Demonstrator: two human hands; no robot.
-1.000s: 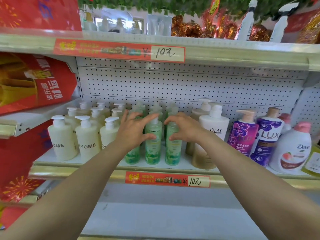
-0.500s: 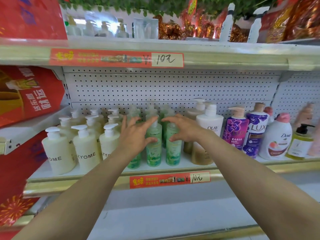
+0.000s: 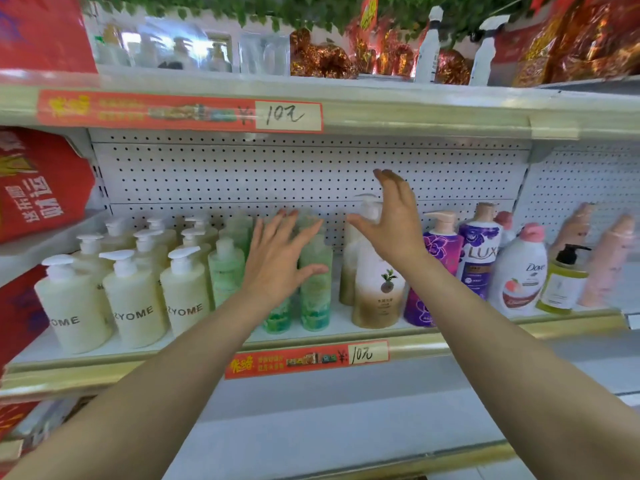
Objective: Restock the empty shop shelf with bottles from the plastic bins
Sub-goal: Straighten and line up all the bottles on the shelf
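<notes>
Several green bottles (image 3: 315, 289) stand in rows on the middle shelf (image 3: 311, 341). My left hand (image 3: 277, 261) is spread open just in front of them, fingers apart, holding nothing. My right hand (image 3: 391, 223) is raised and open before the pump of a white-and-brown bottle (image 3: 379, 292), not gripping it. To the left stand several cream pump bottles (image 3: 133, 303) marked "YOME". The plastic bins are out of view.
Purple bottles (image 3: 479, 254), a white Dove bottle (image 3: 521, 275), a yellow bottle (image 3: 562, 282) and pink bottles (image 3: 606, 261) fill the right side. Red price tags (image 3: 308, 360) mark the shelf edges. Spray bottles (image 3: 427, 46) stand on the top shelf. A bare lower shelf (image 3: 346, 427) lies below.
Both hands have come off the green bottles and opened. The right hand rose and moved right toward the white-and-brown bottle; the view shifted right.
</notes>
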